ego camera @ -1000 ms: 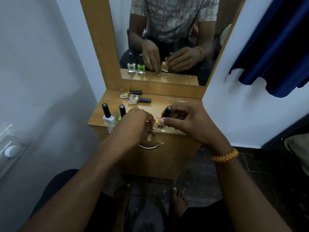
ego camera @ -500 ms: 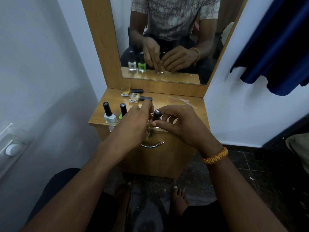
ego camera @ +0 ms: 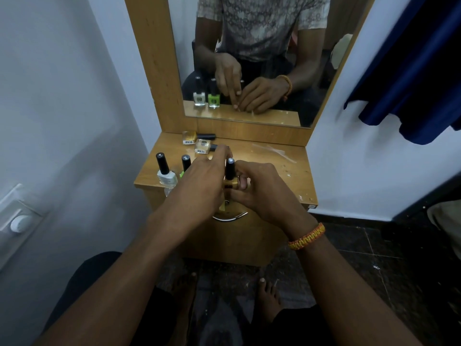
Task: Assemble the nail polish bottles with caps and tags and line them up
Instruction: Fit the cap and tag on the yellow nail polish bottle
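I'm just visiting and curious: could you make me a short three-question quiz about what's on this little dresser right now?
1. True or false: the white bottle stands upright.
2. How many bottles lie on their sides near the mirror?
3. Which hand grips the gold bottle: A left hand, B right hand?

Key: 1 true; 2 two; 3 B.

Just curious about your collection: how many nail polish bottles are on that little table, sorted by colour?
White: 1
Green: 1
Gold, held in both hands: 1
Pale yellow, lying down: 2
Total: 5
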A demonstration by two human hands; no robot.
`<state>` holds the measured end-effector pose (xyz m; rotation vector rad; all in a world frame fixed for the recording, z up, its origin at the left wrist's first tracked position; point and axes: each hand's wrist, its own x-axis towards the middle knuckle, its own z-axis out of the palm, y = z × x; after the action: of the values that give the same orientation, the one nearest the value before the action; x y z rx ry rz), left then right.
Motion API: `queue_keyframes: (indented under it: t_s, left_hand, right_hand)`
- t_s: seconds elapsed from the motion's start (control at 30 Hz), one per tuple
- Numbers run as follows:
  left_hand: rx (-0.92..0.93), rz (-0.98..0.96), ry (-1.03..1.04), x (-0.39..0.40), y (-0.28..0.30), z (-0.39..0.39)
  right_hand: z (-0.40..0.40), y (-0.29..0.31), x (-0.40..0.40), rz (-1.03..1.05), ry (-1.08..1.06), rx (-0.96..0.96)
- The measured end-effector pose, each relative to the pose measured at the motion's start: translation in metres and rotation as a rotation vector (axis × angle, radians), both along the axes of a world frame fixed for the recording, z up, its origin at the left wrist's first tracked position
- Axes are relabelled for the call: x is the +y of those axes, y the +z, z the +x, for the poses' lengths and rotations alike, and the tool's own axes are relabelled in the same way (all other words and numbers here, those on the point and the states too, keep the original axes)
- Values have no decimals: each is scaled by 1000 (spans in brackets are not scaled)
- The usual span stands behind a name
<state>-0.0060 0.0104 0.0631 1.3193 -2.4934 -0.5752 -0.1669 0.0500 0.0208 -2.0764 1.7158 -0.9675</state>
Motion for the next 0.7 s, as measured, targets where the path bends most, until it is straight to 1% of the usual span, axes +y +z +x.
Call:
queue_keyframes:
  t_s: [0.07,0.1,0.23,0.3,0.43,0.7]
  left_hand:
    - [75,-37,-6,2,5,3]
    - [141,-82,-11,2,8,5]
    - [544,-273,-10,0,24,14]
    - [671,-322,-1,-1,28,19]
    - [757,-363,39,-7,26,24]
    - [792,-368,102,-23,22,41]
  right_hand:
    - [0,-2,0,-9,7,-12]
    - [0,-3,-1,-9,8,-17]
    - [3,-5,-3,-10,4,-16]
    - [6,-5,-4,-32,2,-14]
    - [12,-8,-7,-46,-1,5]
    - [25,-11,-15,-73,-28,15]
